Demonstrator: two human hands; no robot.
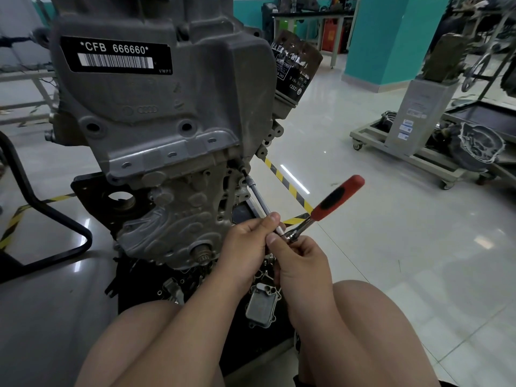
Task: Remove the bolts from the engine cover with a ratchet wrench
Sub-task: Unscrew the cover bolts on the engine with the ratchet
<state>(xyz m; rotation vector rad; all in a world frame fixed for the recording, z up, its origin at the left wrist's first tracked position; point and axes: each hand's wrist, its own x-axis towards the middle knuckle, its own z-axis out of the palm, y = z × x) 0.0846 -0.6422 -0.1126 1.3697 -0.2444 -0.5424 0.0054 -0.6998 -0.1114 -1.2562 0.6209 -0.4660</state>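
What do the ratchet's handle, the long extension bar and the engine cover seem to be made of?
Ratchet handle: red and black, matte, probably rubber or plastic.
Extension bar: bright polished steel, likely chromed, by its mirror shine.
Engine cover: dull grey cast metal, probably aluminium, with a grainy moulded surface.

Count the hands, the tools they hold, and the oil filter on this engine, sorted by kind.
hands: 2, the left hand and the right hand
ratchet wrench: 1
extension bar: 1
oil filter: 1
Total: 5
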